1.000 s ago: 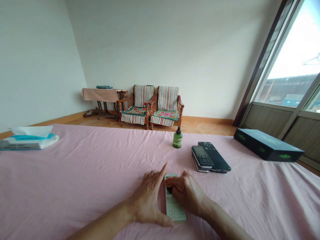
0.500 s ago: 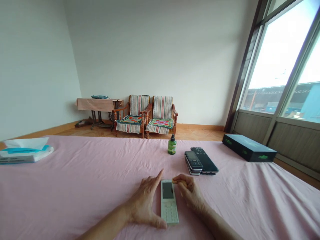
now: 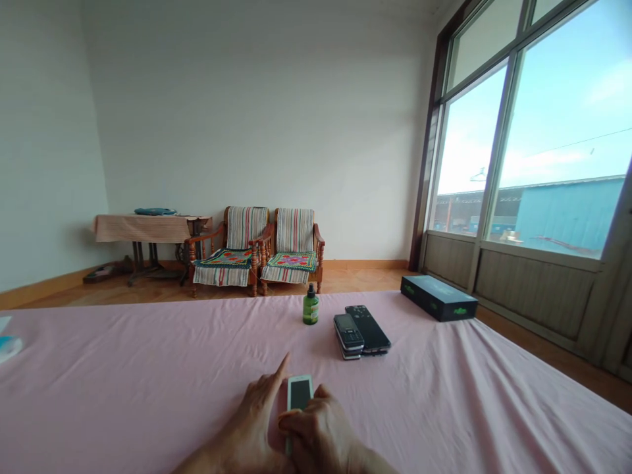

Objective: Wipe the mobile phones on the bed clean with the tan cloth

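A white keypad phone (image 3: 300,393) lies face up on the pink cloth (image 3: 148,368), its lower part covered by fingers. Along the phone's left side rests my left hand (image 3: 254,418), fingers spread, index finger pointing forward. Over the keypad is my right hand (image 3: 320,431), closed, with a small yellowish item (image 3: 291,413) pinched at its fingertips. What that item is cannot be made out. Beyond the hands stands a green spray bottle (image 3: 311,308). To its right, a keypad phone (image 3: 349,331) tops a small stack beside a larger black phone (image 3: 369,329).
A black box (image 3: 437,297) sits at the cloth's far right. At the left edge is part of a tissue pack (image 3: 8,347). Behind stand two wooden armchairs (image 3: 291,230) and a cloth-covered side table (image 3: 141,229), with windows on the right.
My right hand has moved left from beside the phone to over its keypad. The view has turned right and tilted up, so the tissue pack is mostly out of frame.
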`<action>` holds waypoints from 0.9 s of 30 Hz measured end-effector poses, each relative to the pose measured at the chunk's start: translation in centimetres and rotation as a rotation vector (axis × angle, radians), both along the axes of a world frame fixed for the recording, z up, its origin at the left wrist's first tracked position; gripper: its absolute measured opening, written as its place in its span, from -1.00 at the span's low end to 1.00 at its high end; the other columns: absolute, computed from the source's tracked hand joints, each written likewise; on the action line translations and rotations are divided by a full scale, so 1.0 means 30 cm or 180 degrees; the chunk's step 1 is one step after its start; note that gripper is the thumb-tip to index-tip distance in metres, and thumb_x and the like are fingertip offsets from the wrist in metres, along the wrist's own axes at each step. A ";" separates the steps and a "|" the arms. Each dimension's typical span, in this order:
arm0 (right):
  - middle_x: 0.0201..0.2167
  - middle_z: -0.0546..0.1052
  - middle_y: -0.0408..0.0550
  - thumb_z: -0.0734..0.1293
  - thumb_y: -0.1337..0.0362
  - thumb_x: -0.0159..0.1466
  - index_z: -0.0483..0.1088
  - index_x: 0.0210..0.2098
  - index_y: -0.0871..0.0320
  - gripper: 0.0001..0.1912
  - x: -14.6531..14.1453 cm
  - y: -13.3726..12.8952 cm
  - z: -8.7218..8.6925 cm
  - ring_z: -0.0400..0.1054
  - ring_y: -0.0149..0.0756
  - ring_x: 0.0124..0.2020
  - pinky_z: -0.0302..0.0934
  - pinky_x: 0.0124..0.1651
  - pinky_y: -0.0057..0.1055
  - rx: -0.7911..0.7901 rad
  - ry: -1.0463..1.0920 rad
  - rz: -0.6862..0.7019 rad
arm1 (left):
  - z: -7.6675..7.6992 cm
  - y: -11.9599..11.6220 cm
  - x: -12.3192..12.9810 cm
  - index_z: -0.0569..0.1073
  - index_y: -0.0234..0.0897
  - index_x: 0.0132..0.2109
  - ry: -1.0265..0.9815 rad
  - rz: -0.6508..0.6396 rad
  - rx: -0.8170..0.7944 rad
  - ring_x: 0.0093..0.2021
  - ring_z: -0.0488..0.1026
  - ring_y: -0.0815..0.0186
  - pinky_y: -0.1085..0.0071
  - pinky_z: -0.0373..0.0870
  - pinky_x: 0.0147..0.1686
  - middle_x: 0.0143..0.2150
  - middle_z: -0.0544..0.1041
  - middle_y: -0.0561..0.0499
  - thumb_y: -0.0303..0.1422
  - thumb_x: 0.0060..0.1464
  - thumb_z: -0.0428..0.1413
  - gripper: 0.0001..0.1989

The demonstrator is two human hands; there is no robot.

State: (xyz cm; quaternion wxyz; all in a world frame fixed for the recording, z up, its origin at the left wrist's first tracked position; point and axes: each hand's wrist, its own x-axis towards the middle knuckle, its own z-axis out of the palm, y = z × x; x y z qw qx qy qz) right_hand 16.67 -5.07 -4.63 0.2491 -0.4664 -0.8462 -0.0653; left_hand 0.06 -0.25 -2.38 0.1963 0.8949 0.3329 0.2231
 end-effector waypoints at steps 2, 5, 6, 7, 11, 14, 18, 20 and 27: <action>-0.63 0.45 -0.22 0.24 0.34 -0.04 0.26 -0.56 0.11 -0.98 0.006 0.029 -0.001 0.33 -0.36 -0.55 0.06 -0.22 -0.39 0.0091 -0.0076 -0.0021 | -0.012 0.010 -0.004 -0.69 0.10 0.24 -0.0010 -0.0035 -0.0023 0.12 0.24 -0.11 -0.01 0.17 0.12 0.16 0.28 -0.06 -0.30 -0.56 0.42 0.56; -0.57 0.49 -0.23 0.24 0.33 0.01 0.25 -0.54 0.10 -0.98 0.019 0.066 0.022 0.33 -0.40 -0.57 0.03 -0.26 -0.41 0.0078 -0.0154 -0.0004 | -0.034 0.027 -0.008 -0.64 0.12 0.26 -0.0064 -0.0065 -0.0050 0.12 0.26 -0.10 0.00 0.19 0.11 0.18 0.27 -0.09 -0.21 -0.51 0.42 0.52; -0.55 0.50 -0.24 0.23 0.33 0.03 0.26 -0.52 0.10 -0.98 0.025 0.076 0.035 0.33 -0.41 -0.57 0.01 -0.28 -0.42 0.0046 -0.0169 0.0019 | -0.039 0.030 -0.009 -0.63 0.11 0.27 -0.0080 -0.0063 -0.0049 0.12 0.26 -0.11 0.00 0.19 0.11 0.19 0.27 -0.10 -0.19 -0.49 0.42 0.50; -0.53 0.52 -0.25 0.23 0.33 0.05 0.26 -0.50 0.09 -0.98 0.031 0.084 0.048 0.33 -0.42 -0.57 -0.01 -0.28 -0.41 0.0006 -0.0182 0.0032 | -0.043 0.032 -0.009 -0.62 0.10 0.27 -0.0084 -0.0064 -0.0048 0.13 0.25 -0.11 0.00 0.18 0.11 0.19 0.27 -0.12 -0.16 -0.48 0.41 0.49; -0.53 0.52 -0.24 0.19 0.35 0.15 0.26 -0.45 0.09 -0.93 0.062 0.098 0.085 0.36 -0.41 -0.54 -0.06 -0.29 -0.41 -0.0167 -0.0179 0.0058 | -0.043 0.026 -0.014 -0.64 -0.04 0.29 0.0024 -0.0027 -0.0166 0.19 0.18 -0.12 -0.04 0.07 0.17 0.24 0.21 -0.22 -0.10 -0.43 0.39 0.49; -0.51 0.51 -0.22 0.15 0.38 0.20 0.25 -0.41 0.10 -0.90 0.082 0.076 0.088 0.36 -0.42 -0.52 -0.06 -0.28 -0.41 -0.0225 -0.0017 0.0225 | -0.033 0.018 -0.019 -0.63 -0.11 0.30 0.0175 0.0023 -0.0344 0.27 0.04 -0.20 -0.15 -0.10 0.20 0.31 0.09 -0.29 0.02 -0.42 0.35 0.48; -0.54 0.47 -0.19 0.19 0.38 0.15 0.25 -0.42 0.12 -0.95 0.101 0.029 0.081 0.33 -0.41 -0.53 -0.05 -0.27 -0.41 -0.0521 0.0126 0.0767 | -0.023 0.009 -0.023 -0.56 -0.16 0.32 0.0144 -0.0041 -0.0410 0.25 0.04 -0.22 -0.17 -0.11 0.19 0.30 0.09 -0.30 0.15 -0.46 0.31 0.48; -0.54 0.47 -0.19 0.19 0.38 0.16 0.27 -0.40 0.12 -0.94 0.106 0.023 0.077 0.32 -0.40 -0.53 -0.05 -0.26 -0.41 -0.0618 0.0207 0.0838 | -0.018 0.004 -0.022 -0.55 -0.16 0.33 0.0137 -0.0086 -0.0457 0.24 0.08 -0.21 -0.18 -0.11 0.19 0.28 0.13 -0.29 0.16 -0.47 0.30 0.48; -0.52 0.51 -0.17 0.13 0.39 0.28 0.33 -0.28 0.10 -0.83 0.108 0.079 0.070 0.35 -0.37 -0.51 -0.07 -0.26 -0.38 -0.0824 0.0314 0.0087 | 0.005 -0.006 -0.014 -0.54 -0.09 0.33 0.0161 -0.0054 -0.0485 0.26 0.03 -0.19 -0.20 -0.14 0.19 0.31 0.08 -0.25 0.13 -0.48 0.33 0.48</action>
